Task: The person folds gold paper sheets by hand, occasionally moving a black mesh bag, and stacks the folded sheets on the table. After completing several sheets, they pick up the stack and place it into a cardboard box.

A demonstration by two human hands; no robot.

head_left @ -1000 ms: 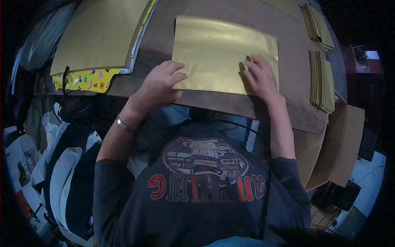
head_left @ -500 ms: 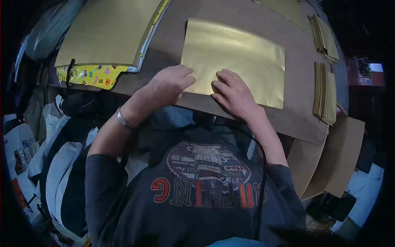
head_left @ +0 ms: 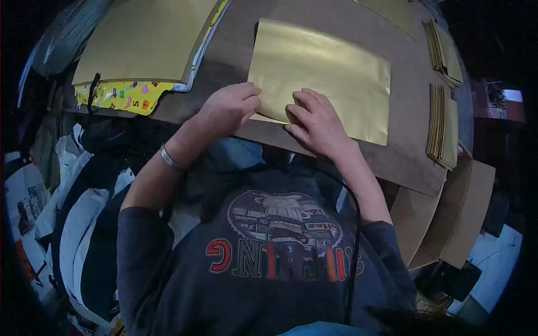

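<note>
A shiny gold paper sheet (head_left: pixel 330 73) lies on the brown table in front of me. At its near left corner, my left hand (head_left: pixel 231 107) is closed, with thumb and fingers pinching the edge. My right hand (head_left: pixel 318 122) has bent fingers on top of the paper and its thumb at the near edge, gripping there. Between the hands the near edge stands slightly raised, and a narrow pale strip shows beneath it. My fingers hide part of that edge.
Large gold sheets (head_left: pixel 143 42) are stacked at the left over yellow patterned wrapping (head_left: pixel 131 98). Two bundles of folded gold paper, a farther one (head_left: pixel 445 53) and a nearer one (head_left: pixel 443 126), lie at the right. An open cardboard box (head_left: pixel 468 210) stands beside the table's right corner (head_left: pixel 431 187).
The near edge between my hands has lifted a little, opening a dark gap. My left hand has shifted slightly up and left; the right hand barely moved.
</note>
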